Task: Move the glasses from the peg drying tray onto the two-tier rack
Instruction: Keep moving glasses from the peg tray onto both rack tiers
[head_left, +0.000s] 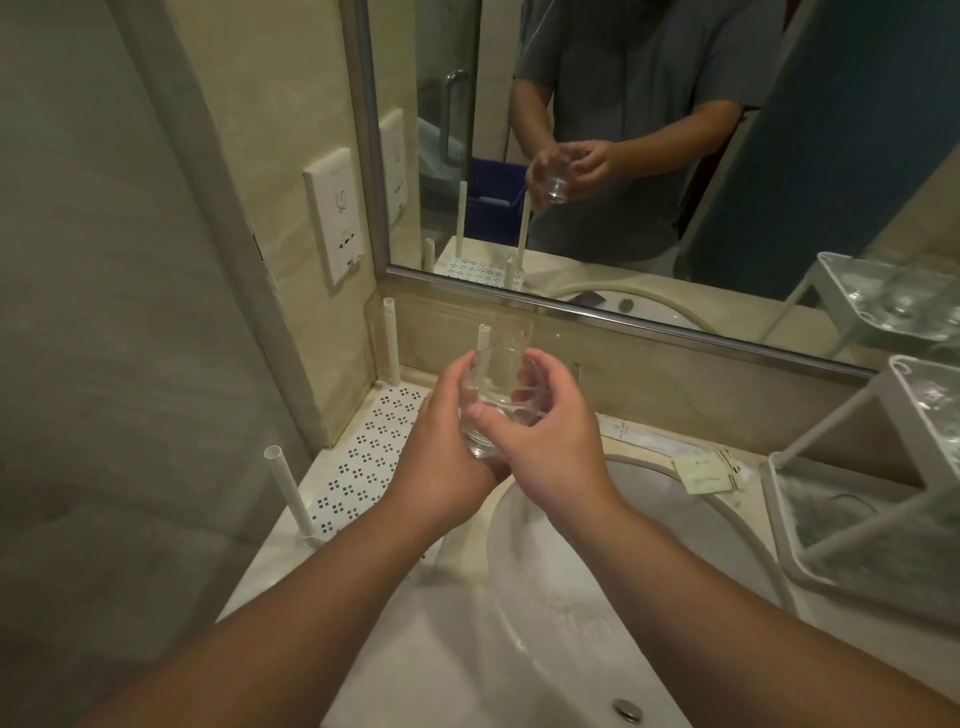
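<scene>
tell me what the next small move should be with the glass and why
Probably carry the glass rightward toward the white rack. Both the left hand and right hand grip it in the air, clear of the peg tray, above the sink's left edge.

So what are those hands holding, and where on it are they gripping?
A clear glass, held by both hands: the left hand wraps its side and base, the right hand curls round its other side.
</scene>
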